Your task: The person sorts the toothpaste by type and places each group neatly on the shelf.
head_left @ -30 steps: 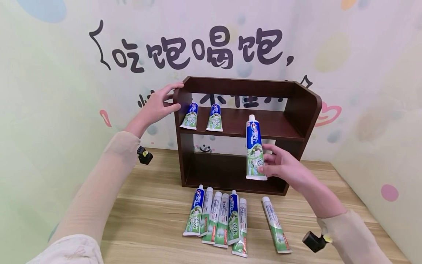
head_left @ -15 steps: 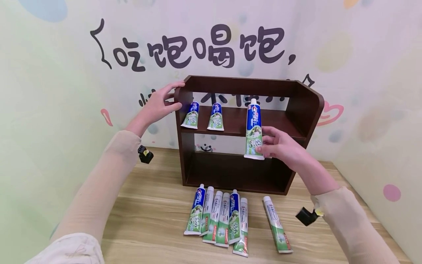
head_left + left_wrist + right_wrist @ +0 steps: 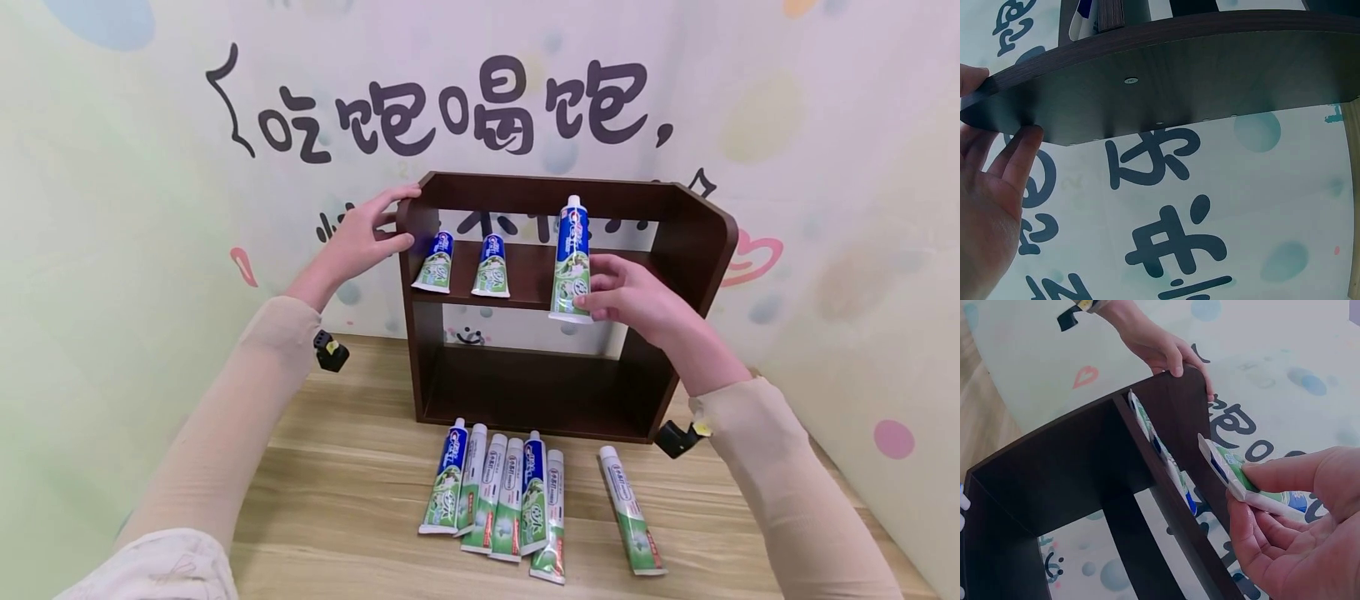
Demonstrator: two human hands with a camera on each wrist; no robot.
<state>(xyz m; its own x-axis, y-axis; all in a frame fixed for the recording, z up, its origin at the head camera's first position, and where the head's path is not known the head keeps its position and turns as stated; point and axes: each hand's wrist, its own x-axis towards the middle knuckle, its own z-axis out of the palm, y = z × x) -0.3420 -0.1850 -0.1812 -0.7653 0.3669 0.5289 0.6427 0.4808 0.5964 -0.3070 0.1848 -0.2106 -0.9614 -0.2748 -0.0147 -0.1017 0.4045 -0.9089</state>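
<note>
My right hand [image 3: 633, 300] pinches a blue, green and white toothpaste tube [image 3: 572, 262] near its flat crimped end, cap upward, before the upper level of a dark brown two-level shelf [image 3: 540, 192]. In the right wrist view, thumb and fingers are on opposite faces of the tube [image 3: 1232, 464]. My left hand [image 3: 360, 237] grips the upper edge of the shelf's left side panel; the left wrist view shows its fingers on the panel's outer face [image 3: 1179, 81]. Two matching toothpaste tubes, one at the left end [image 3: 435, 265] and another beside it [image 3: 491, 268], stand cap-up on the upper level.
On the wooden table [image 3: 337, 467] before the shelf lie several toothpaste tubes side by side, blue-green ones [image 3: 442, 483] among white-green ones [image 3: 508, 504], some overlapping. A single white-green tube [image 3: 632, 512] lies apart to the right. A printed wall [image 3: 480, 33] stands behind.
My right hand has raised the toothpaste tube from in front of the lower level to the upper level, slightly leftward. My left hand stays on the shelf's side panel.
</note>
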